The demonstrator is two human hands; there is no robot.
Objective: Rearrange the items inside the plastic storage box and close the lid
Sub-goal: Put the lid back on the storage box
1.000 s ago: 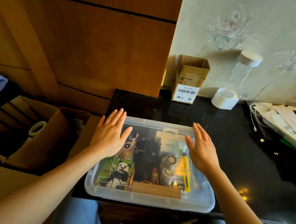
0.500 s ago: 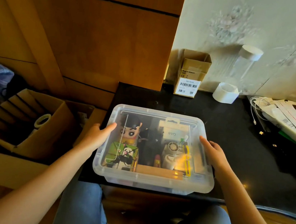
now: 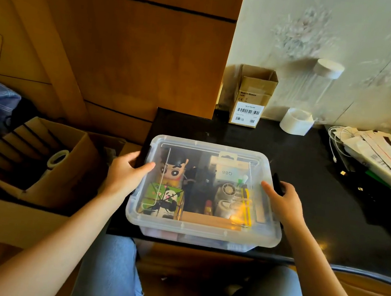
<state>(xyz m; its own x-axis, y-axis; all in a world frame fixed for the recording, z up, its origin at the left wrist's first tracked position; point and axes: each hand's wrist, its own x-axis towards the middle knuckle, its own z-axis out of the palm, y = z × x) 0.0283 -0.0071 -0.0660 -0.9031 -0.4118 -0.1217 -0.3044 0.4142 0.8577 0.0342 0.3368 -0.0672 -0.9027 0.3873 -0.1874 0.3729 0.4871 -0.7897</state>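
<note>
The clear plastic storage box (image 3: 203, 233) sits at the near edge of the black table (image 3: 317, 213), its clear lid (image 3: 214, 149) lying on top. My left hand (image 3: 125, 174) grips the box's left side at the black latch, thumb on the lid. My right hand (image 3: 283, 200) grips the right side at the other black latch (image 3: 276, 181), thumb on the lid. Through the lid I see a cartoon boy figure (image 3: 173, 168), a green panda box (image 3: 162, 199), a white packet (image 3: 227, 170), white rolls and a yellow tool (image 3: 246, 204).
An open cardboard box (image 3: 24, 175) with a tape roll stands on the floor to the left. On the table's back edge are a small carton (image 3: 252, 98), a white cup (image 3: 296, 121) and a clear tube. Papers and cables (image 3: 387, 158) lie at the right.
Both hands left the top of the lid and slid down to the box's two sides, now gripping at the latches. The view pulled back slightly.
</note>
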